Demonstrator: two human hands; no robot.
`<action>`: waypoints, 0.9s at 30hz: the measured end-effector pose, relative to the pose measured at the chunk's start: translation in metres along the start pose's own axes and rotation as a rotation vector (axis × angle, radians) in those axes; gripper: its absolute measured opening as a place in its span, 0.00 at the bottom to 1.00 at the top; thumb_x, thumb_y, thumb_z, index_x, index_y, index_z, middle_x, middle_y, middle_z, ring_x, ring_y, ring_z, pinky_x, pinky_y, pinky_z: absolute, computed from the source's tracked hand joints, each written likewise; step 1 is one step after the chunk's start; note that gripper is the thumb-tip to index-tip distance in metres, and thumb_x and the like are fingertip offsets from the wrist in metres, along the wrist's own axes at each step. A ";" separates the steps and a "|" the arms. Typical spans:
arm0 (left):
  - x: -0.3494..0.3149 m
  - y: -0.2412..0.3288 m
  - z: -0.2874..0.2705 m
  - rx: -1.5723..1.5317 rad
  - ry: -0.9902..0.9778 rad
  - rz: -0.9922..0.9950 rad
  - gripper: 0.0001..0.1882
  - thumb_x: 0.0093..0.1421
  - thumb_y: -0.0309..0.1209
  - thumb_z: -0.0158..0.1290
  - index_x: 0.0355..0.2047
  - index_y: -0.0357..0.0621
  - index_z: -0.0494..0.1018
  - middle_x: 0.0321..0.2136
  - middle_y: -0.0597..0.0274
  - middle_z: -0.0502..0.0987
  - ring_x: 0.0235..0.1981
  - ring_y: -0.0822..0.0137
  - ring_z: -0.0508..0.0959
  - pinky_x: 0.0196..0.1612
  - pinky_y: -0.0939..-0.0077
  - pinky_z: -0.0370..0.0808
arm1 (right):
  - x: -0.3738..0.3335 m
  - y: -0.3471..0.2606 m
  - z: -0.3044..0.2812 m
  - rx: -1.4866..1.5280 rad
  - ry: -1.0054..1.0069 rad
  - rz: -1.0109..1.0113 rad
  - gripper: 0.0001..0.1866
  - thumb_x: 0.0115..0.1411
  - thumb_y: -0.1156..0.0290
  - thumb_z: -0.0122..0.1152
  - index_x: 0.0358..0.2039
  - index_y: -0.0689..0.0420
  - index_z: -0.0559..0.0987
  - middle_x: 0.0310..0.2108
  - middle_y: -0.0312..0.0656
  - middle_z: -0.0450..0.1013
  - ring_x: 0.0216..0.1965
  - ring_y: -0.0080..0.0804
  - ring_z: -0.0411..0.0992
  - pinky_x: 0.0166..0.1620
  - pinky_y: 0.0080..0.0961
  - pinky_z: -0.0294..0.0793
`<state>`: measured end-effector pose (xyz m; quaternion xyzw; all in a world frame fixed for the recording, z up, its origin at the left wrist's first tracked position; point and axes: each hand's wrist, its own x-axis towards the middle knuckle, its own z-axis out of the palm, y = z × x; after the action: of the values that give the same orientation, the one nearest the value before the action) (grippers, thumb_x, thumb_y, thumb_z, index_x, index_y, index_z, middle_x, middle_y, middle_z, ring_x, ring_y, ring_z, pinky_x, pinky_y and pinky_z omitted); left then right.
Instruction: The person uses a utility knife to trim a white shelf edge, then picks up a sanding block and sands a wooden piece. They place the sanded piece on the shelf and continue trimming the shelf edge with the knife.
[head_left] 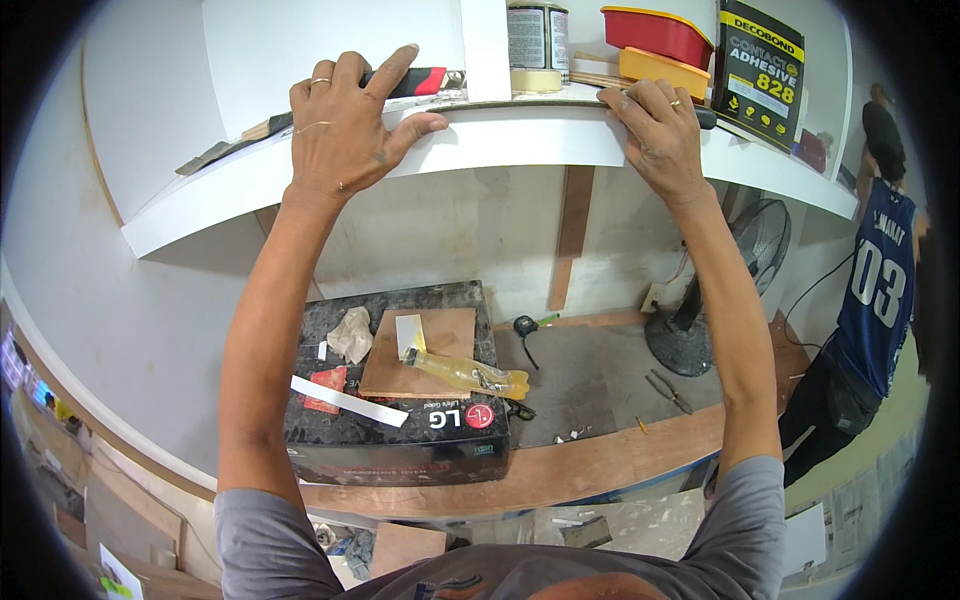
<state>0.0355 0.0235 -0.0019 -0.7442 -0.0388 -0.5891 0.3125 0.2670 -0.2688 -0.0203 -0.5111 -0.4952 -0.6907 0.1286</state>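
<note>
My left hand [345, 130] lies over the front edge of a white shelf [520, 140], thumb and fingers spread, holding nothing. Just behind its index finger rests a red-and-black utility knife [432, 81]. Toward the right, my right hand [662, 135] is closed on a long, thin, dark file [520, 104]. Its black handle end pokes out beyond my fingers, and the flat blade runs leftward along the shelf's top edge. Between the blade's left end and my left thumb there is a small gap.
On the shelf stand a can [538, 40], a tape roll [536, 81], red [657, 36] and yellow tubs [664, 72] and a black-yellow tin [760, 75]. Below are a black carton [400, 465] bearing a bottle [470, 374], pliers [668, 391] and a fan [680, 335]. A person [880, 270] stands right.
</note>
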 end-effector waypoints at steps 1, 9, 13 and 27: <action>-0.001 0.000 0.000 -0.001 -0.012 -0.004 0.45 0.56 0.78 0.53 0.63 0.64 0.78 0.36 0.61 0.75 0.42 0.59 0.75 0.49 0.54 0.67 | -0.004 0.003 0.000 0.006 0.014 -0.004 0.14 0.55 0.74 0.71 0.44 0.50 0.86 0.33 0.31 0.70 0.38 0.30 0.71 0.43 0.34 0.66; 0.001 0.001 -0.003 -0.018 -0.017 -0.007 0.46 0.55 0.78 0.54 0.64 0.64 0.78 0.36 0.60 0.76 0.43 0.58 0.75 0.49 0.54 0.66 | -0.001 -0.002 0.001 -0.003 -0.013 0.008 0.13 0.57 0.74 0.70 0.44 0.50 0.86 0.33 0.31 0.70 0.39 0.31 0.71 0.43 0.33 0.66; 0.000 0.002 -0.002 -0.026 -0.029 -0.015 0.47 0.55 0.78 0.53 0.64 0.63 0.77 0.37 0.59 0.76 0.44 0.57 0.75 0.49 0.53 0.66 | -0.013 0.001 -0.001 -0.006 0.069 -0.001 0.15 0.55 0.76 0.70 0.44 0.51 0.86 0.33 0.32 0.70 0.39 0.31 0.71 0.44 0.33 0.67; 0.001 0.002 -0.005 -0.050 -0.068 -0.021 0.49 0.53 0.78 0.55 0.67 0.64 0.74 0.39 0.59 0.75 0.46 0.56 0.74 0.52 0.53 0.67 | -0.007 0.006 0.000 0.042 0.029 0.015 0.19 0.53 0.76 0.70 0.47 0.50 0.86 0.32 0.33 0.68 0.38 0.33 0.70 0.44 0.35 0.66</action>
<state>0.0327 0.0191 -0.0009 -0.7710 -0.0422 -0.5674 0.2860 0.2736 -0.2740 -0.0228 -0.5018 -0.5037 -0.6866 0.1519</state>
